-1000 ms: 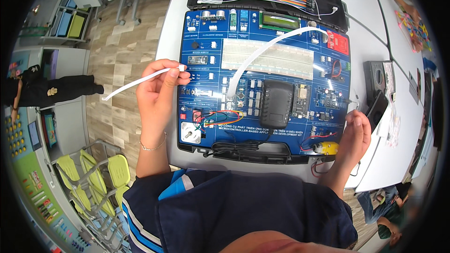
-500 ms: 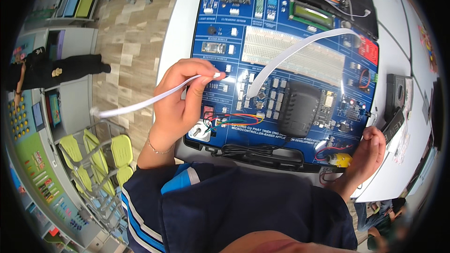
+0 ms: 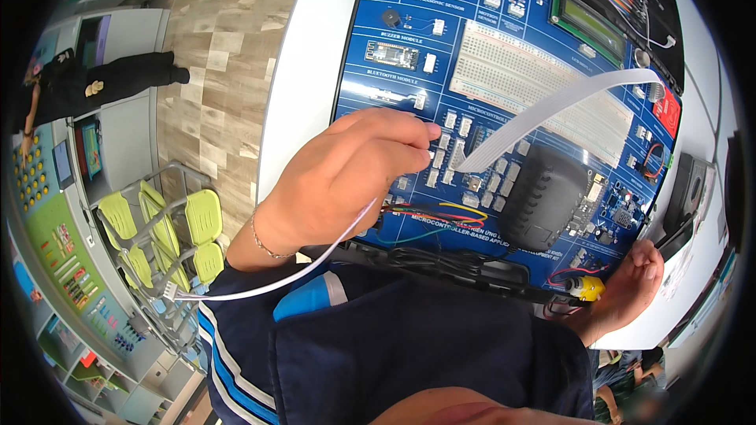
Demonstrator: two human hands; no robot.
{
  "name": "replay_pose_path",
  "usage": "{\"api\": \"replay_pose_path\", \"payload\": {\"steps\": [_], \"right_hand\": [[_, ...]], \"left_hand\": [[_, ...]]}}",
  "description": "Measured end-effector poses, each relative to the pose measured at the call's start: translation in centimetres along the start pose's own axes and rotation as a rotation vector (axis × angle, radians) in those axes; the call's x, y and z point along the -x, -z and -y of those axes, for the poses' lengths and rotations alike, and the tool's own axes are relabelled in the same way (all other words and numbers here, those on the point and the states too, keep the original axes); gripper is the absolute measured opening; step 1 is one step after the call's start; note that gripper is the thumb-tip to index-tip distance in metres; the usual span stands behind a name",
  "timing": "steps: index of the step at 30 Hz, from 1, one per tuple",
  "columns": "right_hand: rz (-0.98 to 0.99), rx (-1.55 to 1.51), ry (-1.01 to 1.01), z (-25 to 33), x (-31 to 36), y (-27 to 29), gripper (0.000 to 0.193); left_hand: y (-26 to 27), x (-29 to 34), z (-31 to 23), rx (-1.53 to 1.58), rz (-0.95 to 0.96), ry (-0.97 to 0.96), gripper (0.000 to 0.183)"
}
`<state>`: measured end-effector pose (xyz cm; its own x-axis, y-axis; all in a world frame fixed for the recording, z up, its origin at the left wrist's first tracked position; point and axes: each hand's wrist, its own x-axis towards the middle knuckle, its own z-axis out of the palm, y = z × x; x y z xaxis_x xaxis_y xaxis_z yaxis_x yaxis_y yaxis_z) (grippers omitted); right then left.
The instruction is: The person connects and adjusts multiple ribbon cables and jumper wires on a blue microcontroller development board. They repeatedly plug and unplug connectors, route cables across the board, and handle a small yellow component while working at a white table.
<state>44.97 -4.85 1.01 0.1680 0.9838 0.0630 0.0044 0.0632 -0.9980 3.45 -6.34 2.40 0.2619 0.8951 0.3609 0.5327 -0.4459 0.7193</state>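
Observation:
My left hand (image 3: 339,169) is closed on a white cable (image 3: 303,274), thumb and fingers pinched together. Its fingertips sit beside small white sockets (image 3: 449,142) on a blue electronics training board (image 3: 394,122); the pinched end of the cable is hidden behind the fingers. The other end trails down to the left, with a loose white plug (image 3: 171,291) in front of my sleeve. My right hand (image 3: 634,287) rests at the board's lower right corner, fingers loosely curled with nothing visible in them, next to a yellow motor (image 3: 587,289).
A flat grey-white ribbon cable (image 3: 551,106) arches over the breadboard (image 3: 504,71). A black power adapter (image 3: 543,198) lies on the board, its black cord (image 3: 441,260) coiled along the near edge. Coloured wires (image 3: 433,216) run beside my left hand. Green chairs (image 3: 157,224) stand left.
My left hand has moved right and turned over, bringing its fingertips down to the sockets. The cable's loose end has swung lower. The board appears closer and shifted right in the view.

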Motion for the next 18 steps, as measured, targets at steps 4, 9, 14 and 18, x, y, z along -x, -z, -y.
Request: {"api": "replay_pose_path", "payload": {"steps": [4,9,14,18], "right_hand": [[-0.007,0.007,-0.029,0.18,-0.12,-0.02,0.027],[-0.036,0.038,-0.03,0.27,-0.2,-0.16,0.028],[-0.083,0.028,-0.044,0.46,-0.19,-0.31,0.029],[-0.102,0.028,-0.035,0.46,-0.1,-0.5,0.029]], "left_hand": [[-0.18,0.1,0.04,0.017,-0.014,-0.007,0.035],[-0.23,0.6,0.35,0.033,-0.022,-0.016,0.03],[0.04,0.52,0.42,0.047,-0.015,-0.007,0.028],[0.07,0.5,0.44,0.054,-0.009,-0.011,0.028]]}}
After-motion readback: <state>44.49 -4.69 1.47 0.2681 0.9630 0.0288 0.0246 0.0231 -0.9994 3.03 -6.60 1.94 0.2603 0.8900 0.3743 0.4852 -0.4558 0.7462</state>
